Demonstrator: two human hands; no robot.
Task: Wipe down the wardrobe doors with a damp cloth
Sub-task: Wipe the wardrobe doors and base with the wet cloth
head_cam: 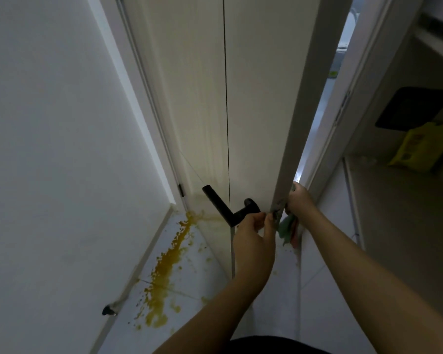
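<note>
White door (256,123), its narrow edge running straight up from both hands. The right hand (298,200) grips a green cloth (287,228) against the edge's far side; the left hand (253,236) pinches the near side, just below the black handle (225,205).

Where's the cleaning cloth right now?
The cloth hangs from the right hand at the door's edge, just right of the black handle.
</note>
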